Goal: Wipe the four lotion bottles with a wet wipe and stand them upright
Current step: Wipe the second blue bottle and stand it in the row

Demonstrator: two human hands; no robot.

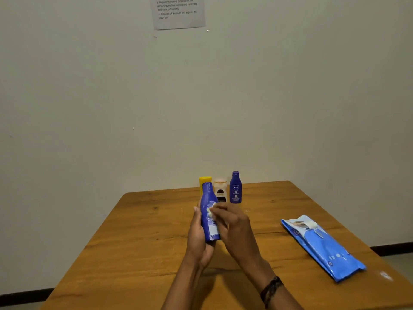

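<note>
Blue bottle point(207, 198) up off the table point(134, 231), above its middle, gripped in the left hand point(196, 238). Palm turned inward, fingers curled round the bottle's left side and back, base sunk toward the palm, forearm rising from the lower edge of the view. Right hand point(234, 227) crossing in from the right, knuckles up, fingers bunched together and pinching a small white wipe point(211, 212) against the label on the bottle's front; dark wristband point(271, 289) on that wrist. Long axis close to upright, cap end pointing up and away toward the wall point(89, 86), tipped a little to the left, base end down toward the person. Behind it, in a row near the table's far edge, standing upright: yellow bottle point(205, 180) partly hidden by the held one, pale bottle point(220, 191) with a dark label in the middle, dark blue bottle point(235, 187) on the right, caps up. Well apart to the right, flat on the table, blue pack of wipes point(321, 245), flap peeled open at its far end. On the wall above, sheet of paper point(178, 12) with printed lines, cut off by the top edge
</note>
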